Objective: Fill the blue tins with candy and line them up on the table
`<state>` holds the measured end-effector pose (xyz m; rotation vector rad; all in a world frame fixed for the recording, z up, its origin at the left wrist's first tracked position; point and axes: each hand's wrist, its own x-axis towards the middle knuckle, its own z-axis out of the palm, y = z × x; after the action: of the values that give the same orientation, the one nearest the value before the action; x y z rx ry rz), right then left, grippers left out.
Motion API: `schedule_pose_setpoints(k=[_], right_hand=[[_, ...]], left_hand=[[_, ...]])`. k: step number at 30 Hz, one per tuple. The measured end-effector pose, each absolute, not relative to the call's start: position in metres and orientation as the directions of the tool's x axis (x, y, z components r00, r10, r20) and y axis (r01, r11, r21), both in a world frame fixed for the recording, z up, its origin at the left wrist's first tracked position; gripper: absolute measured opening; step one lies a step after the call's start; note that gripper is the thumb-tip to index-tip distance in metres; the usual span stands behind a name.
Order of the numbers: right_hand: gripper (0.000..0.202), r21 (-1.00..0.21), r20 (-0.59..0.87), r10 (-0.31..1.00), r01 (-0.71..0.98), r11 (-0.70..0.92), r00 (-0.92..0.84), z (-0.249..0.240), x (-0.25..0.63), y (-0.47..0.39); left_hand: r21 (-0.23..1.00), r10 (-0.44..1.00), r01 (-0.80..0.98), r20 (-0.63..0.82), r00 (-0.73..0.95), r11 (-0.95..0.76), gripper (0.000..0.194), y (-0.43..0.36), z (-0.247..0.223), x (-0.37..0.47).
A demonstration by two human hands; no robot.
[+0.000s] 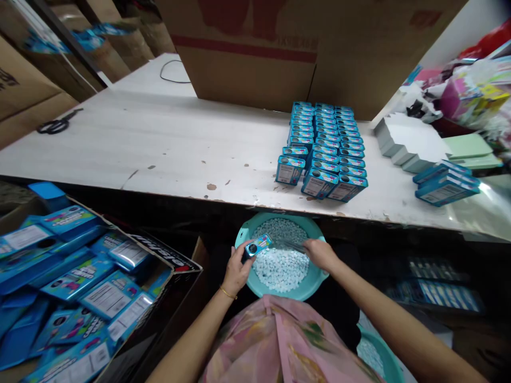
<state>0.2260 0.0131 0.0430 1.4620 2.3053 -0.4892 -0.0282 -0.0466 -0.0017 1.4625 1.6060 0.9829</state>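
Observation:
My left hand grips a small blue tin box with a printed top, over the left part of a turquoise basin. The basin rests at my lap and holds many small white pellets. On its right side, my right hand is closed on the handle of a greyish, see-through scoop. The scoop's far end is blurred and points toward the tin, above the pellets. Whether the scoop touches the tin, I cannot tell.
Rows of blue tins stand on the white table before a large carton. More tins fill an open carton at left. Scissors, white stacks and a few tins lie toward the sides. A second basin sits low right.

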Motion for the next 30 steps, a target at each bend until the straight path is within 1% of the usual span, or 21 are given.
schedule_pose_setpoints(k=[2,4,6,10,14,18,21,25,27,30], right_hand=[[0.03,-0.084,-0.505,0.766,0.906,0.415,-0.397,0.008,0.209,0.002],[0.032,-0.127,-0.533,0.719,0.882,0.454,-0.447,-0.018,0.192,-0.011],[0.032,-0.183,-0.558,0.663,0.854,0.488,-0.499,-0.032,0.183,-0.021],[0.034,-0.295,-0.597,0.574,0.819,0.493,-0.561,-0.043,0.188,-0.022],[0.04,-0.399,-0.6,0.544,0.809,0.431,-0.586,-0.041,0.204,-0.009],[0.038,-0.462,-0.545,0.583,0.796,0.391,-0.603,-0.015,0.22,0.001],[0.031,-0.514,-0.489,0.604,0.767,0.383,-0.629,0.023,0.23,0.008],[0.023,-0.597,-0.416,0.622,0.715,0.363,-0.664,0.079,0.232,0.017],[0.022,-0.571,-0.425,0.63,0.732,0.371,-0.65,0.1,0.226,0.021],[0.023,-0.465,-0.455,0.639,0.778,0.423,-0.62,0.117,0.213,0.026]], left_hand=[[0.915,0.995,0.398,-0.032,-0.095,0.068,0.037,-0.047,-0.001,-0.028],[0.935,0.994,0.349,-0.032,-0.1,0.065,0.038,-0.046,-0.002,-0.027],[0.948,0.994,0.312,-0.026,-0.11,0.06,0.04,-0.044,-0.005,-0.027],[0.957,0.991,0.283,-0.035,-0.13,0.071,0.042,-0.042,-0.008,-0.028],[0.96,0.988,0.263,-0.057,-0.145,0.094,0.043,-0.041,-0.008,-0.031],[0.949,0.992,0.308,-0.035,-0.12,0.07,0.042,-0.042,-0.004,-0.032],[0.923,0.996,0.384,-0.003,-0.084,0.035,0.038,-0.041,-0.002,-0.029],[0.905,1.0,0.426,0.016,-0.006,-0.012,0.04,-0.04,-0.003,-0.02],[0.895,0.999,0.446,0.023,0.03,-0.034,0.042,-0.04,-0.005,-0.015],[0.876,0.996,0.478,0.032,0.086,-0.069,0.045,-0.041,-0.009,-0.008]])
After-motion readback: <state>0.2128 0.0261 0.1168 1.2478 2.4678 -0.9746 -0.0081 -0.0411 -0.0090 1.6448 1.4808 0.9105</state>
